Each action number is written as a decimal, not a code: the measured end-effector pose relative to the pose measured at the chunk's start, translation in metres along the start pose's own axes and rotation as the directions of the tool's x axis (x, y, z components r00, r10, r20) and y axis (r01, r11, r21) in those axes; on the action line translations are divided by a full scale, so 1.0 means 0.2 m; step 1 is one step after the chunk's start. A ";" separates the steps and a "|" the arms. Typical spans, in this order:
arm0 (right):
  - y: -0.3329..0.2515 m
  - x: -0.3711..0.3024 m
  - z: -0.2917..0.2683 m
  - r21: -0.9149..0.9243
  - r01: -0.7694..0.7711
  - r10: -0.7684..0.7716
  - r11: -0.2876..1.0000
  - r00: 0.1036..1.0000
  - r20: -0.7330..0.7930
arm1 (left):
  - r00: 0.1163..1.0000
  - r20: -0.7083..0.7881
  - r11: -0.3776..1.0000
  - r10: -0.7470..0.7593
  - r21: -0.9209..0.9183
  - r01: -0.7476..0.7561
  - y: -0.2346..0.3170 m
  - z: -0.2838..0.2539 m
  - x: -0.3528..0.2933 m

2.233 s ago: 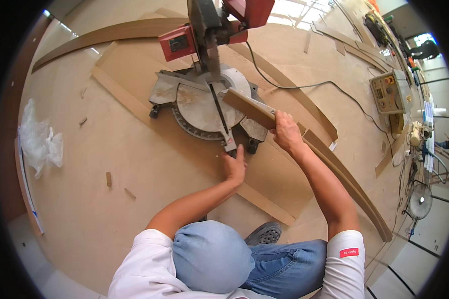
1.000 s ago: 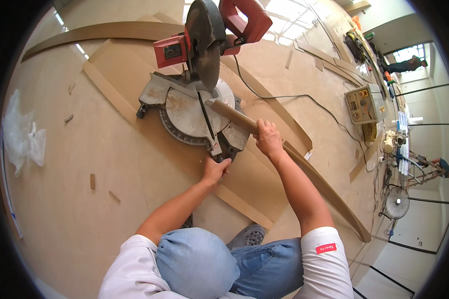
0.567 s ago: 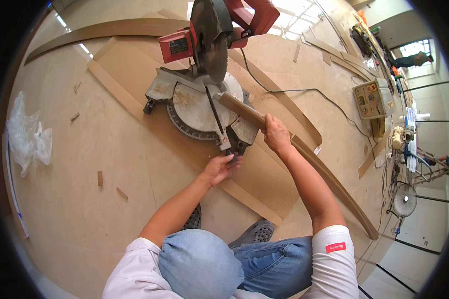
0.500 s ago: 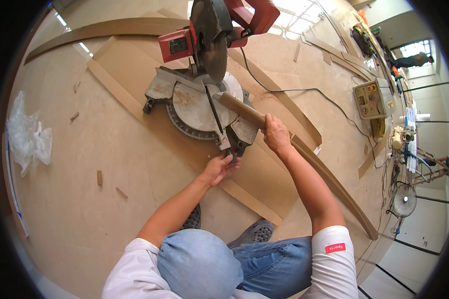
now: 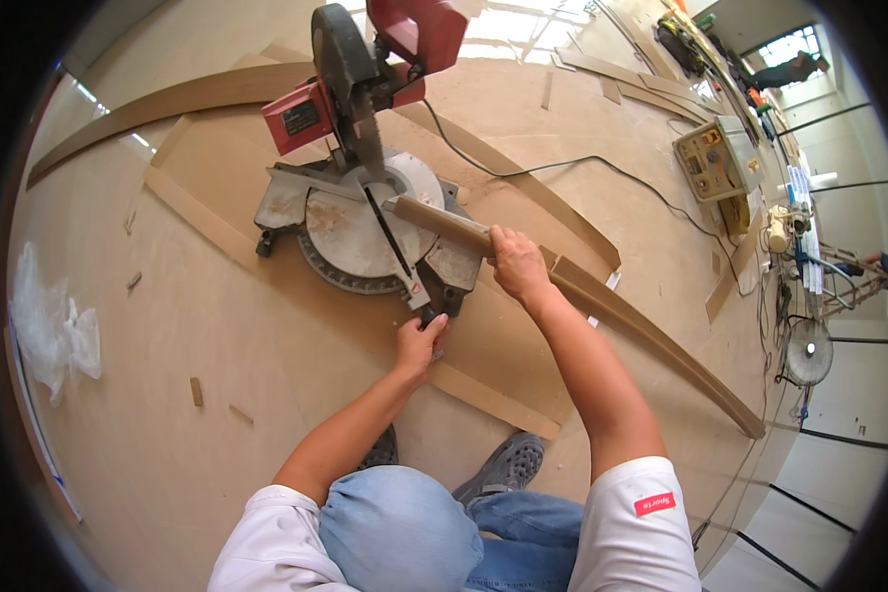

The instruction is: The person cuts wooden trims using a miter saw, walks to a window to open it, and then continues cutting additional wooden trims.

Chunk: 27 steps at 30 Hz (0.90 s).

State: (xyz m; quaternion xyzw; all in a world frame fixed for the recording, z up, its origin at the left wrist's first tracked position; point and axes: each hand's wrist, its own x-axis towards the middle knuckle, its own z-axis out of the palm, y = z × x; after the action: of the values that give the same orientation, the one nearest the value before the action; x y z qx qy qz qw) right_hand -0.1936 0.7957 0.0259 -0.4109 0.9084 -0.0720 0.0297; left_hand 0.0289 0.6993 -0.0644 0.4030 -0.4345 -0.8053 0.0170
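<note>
A red mitre saw [image 5: 365, 197] stands on the plywood floor [image 5: 217, 395], blade raised. The right hand [image 5: 516, 266] is closed over a long wooden moulding strip [image 5: 582, 296], which lies across the saw's round base and runs away to the saw's right. The left hand [image 5: 419, 340], fingers curled, grips the handle at the saw's front edge. A yellow box [image 5: 715, 163] sits well right of the saw.

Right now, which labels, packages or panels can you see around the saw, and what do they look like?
Label plate: dark rectangle on the saw's red housing, left of the blade.
Control box: beige, boxy, dials on top, on the floor at right.
Sleeve patch: small red rectangle on the white right sleeve.
Plastic bag: clear, crumpled, far left.
</note>
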 end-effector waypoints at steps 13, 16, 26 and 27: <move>-0.26 -0.17 0.07 0.123 0.116 -0.121 0.986 0.992 0.027 | 0.995 0.085 0.962 -0.061 0.272 0.036 0.16 -0.51 -0.19; -0.28 -0.17 0.05 0.149 0.117 -0.120 0.982 0.993 0.011 | 0.998 0.021 0.925 -0.058 0.377 0.045 0.19 -0.51 -0.21; -0.26 -0.18 0.07 0.186 0.088 -0.068 0.979 0.992 -0.108 | 0.347 0.675 -0.336 0.652 0.666 -0.666 0.72 0.12 -0.11; -0.26 -0.18 0.08 0.187 0.081 -0.058 0.979 0.991 -0.122 | 0.313 0.716 -0.403 0.624 0.638 -0.656 0.76 0.14 -0.02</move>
State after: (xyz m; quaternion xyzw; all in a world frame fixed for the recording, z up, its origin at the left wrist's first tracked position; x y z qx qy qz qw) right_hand -0.1296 0.7868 0.0173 -0.4328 0.8824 -0.1838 0.0140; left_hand -0.0364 0.6263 0.0550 -0.0353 -0.9556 -0.1754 0.2341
